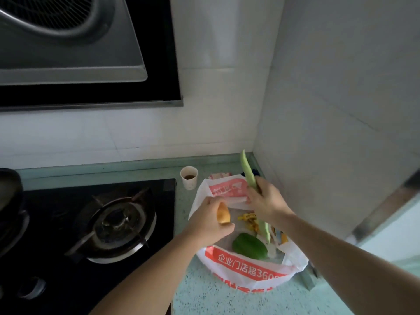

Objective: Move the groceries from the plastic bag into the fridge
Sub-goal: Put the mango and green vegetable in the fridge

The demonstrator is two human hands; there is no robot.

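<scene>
The long pale-green gourd (248, 176) looks stiff and light — best held mid-length, as the right hand (266, 200) grips it above the open plastic bag (245, 269) on the counter. The left hand (208, 221) clasps an orange vegetable (223, 214) (likely firm); a green pepper (249, 246) remains inside.

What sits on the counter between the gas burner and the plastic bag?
Head view: only bare black hob glass and speckled counter between the gas burner and plastic bag.

The one camera is sitting on the person's head, looking forward and down, close over the speckled pale green stone counter (227, 298) toward its corner at 1 o'clock.
</scene>
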